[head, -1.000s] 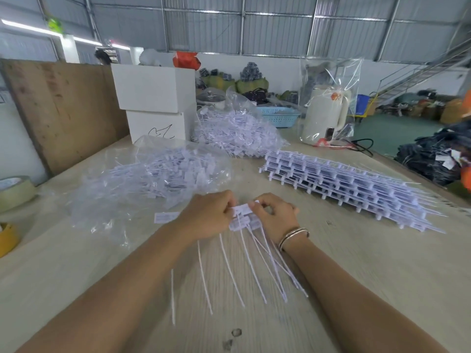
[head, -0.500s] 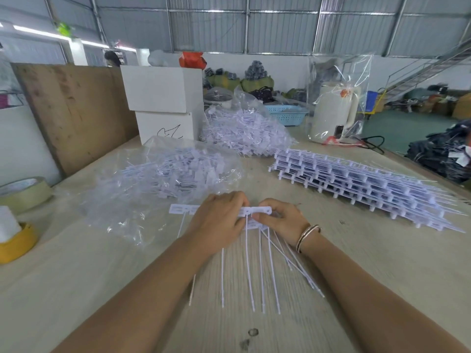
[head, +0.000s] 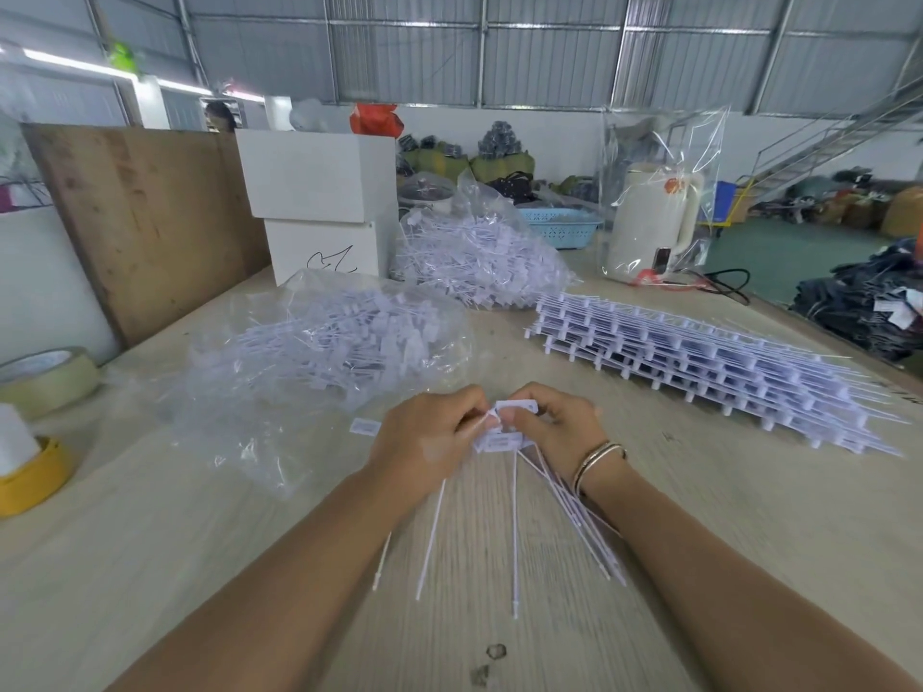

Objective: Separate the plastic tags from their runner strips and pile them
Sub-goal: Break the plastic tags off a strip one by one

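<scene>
Both hands [head: 492,432] pinch white tags [head: 504,434], flanked by a bagged tag pile [head: 339,342] and stacked runner strips [head: 699,357].

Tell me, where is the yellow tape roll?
In the head view the yellow tape roll sits at the far left edge of the table, just nearer than the beige tape roll and left of the clear bag of tags.

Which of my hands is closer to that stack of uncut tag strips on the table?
Right. The right hand lies on the side of the stack of uncut tag strips; the left hand is farther, beyond the right.
</scene>
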The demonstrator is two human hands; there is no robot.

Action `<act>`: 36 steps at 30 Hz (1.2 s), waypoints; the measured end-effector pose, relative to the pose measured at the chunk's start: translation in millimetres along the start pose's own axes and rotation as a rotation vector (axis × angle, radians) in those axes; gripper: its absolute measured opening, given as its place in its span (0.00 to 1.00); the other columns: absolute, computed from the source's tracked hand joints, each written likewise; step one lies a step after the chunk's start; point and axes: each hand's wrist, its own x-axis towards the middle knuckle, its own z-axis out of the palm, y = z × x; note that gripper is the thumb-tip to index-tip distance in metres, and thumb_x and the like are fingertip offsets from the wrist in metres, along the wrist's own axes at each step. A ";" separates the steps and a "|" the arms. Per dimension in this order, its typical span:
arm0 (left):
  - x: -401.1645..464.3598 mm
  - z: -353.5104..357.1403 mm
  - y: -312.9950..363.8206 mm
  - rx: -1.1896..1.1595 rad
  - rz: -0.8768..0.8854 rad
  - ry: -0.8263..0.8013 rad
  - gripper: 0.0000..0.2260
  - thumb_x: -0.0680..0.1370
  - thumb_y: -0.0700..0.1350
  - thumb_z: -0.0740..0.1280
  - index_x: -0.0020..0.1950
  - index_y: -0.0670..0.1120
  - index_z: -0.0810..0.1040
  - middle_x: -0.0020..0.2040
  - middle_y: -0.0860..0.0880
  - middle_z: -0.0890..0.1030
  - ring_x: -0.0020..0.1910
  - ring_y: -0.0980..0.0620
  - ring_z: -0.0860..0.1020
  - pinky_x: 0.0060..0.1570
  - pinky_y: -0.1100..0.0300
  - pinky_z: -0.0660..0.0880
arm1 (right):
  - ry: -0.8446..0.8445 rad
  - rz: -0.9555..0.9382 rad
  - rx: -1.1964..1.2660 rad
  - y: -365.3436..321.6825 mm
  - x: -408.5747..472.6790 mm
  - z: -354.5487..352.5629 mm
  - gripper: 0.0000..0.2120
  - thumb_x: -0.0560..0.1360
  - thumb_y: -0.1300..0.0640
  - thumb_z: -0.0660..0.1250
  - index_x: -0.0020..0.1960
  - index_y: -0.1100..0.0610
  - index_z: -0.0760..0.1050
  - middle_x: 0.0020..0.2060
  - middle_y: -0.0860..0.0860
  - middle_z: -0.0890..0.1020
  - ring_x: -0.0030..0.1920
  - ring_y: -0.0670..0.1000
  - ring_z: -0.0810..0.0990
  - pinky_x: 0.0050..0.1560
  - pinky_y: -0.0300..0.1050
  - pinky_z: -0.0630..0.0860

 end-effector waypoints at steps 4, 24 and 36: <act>-1.8 0.8 -5.0 -0.325 -0.047 -0.022 0.05 0.78 0.49 0.66 0.42 0.53 0.77 0.33 0.62 0.79 0.33 0.63 0.76 0.33 0.65 0.69 | 0.072 -0.019 0.292 4.9 3.9 -3.3 0.14 0.75 0.62 0.66 0.37 0.45 0.80 0.31 0.44 0.81 0.36 0.43 0.78 0.47 0.46 0.74; -3.8 18.3 10.1 -0.035 0.052 0.065 0.20 0.73 0.38 0.69 0.63 0.43 0.69 0.57 0.46 0.76 0.55 0.50 0.74 0.51 0.59 0.72 | 0.014 -0.152 -0.430 4.5 2.1 3.4 0.14 0.71 0.38 0.61 0.43 0.45 0.79 0.48 0.40 0.75 0.53 0.46 0.69 0.49 0.45 0.54; -4.9 -0.3 8.7 0.104 0.032 0.087 0.11 0.72 0.40 0.64 0.53 0.49 0.75 0.41 0.56 0.73 0.44 0.49 0.74 0.44 0.58 0.63 | 0.030 0.064 0.065 1.3 5.0 -5.5 0.07 0.74 0.61 0.67 0.37 0.56 0.74 0.38 0.52 0.74 0.41 0.50 0.72 0.51 0.47 0.66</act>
